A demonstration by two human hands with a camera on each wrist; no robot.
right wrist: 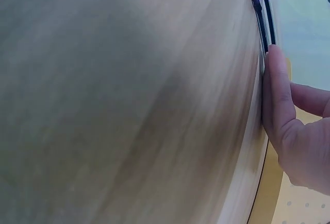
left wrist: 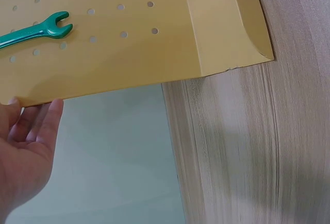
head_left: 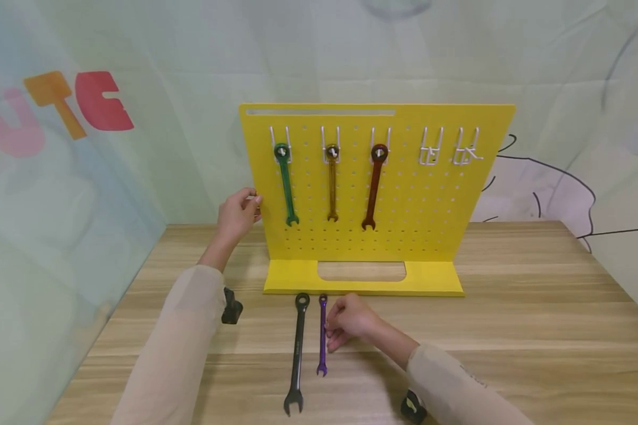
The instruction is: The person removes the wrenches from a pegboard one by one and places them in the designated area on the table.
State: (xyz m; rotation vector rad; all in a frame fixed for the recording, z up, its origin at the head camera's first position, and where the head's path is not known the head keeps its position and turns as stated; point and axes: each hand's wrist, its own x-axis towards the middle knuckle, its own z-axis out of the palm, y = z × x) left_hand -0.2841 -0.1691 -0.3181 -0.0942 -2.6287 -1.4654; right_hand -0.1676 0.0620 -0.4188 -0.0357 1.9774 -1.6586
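Observation:
My left hand (head_left: 237, 213) holds the left edge of a yellow pegboard (head_left: 308, 245), thumb toward the front; the left wrist view shows its fingertips at that edge. On the table lies a purple combination wrench (head_left: 322, 336), ring end toward the board. Beside it my right hand (head_left: 352, 319) has its fingertips at the shaft's right side, and the fingers look straight in the right wrist view. Left of the purple one lies a larger black combination wrench (head_left: 298, 348). Green (head_left: 286, 186), golden (head_left: 332, 189) and red-brown (head_left: 374, 189) wrenches hang on the board by their ring ends.
Two white wire hooks (head_left: 430, 154) at the board's upper right carry nothing. The board's base (head_left: 292, 277) rests on a wood-grain table (head_left: 537, 307). A printed cloth (head_left: 191, 71) hangs behind. Dark devices (head_left: 231, 307) are at both wrists.

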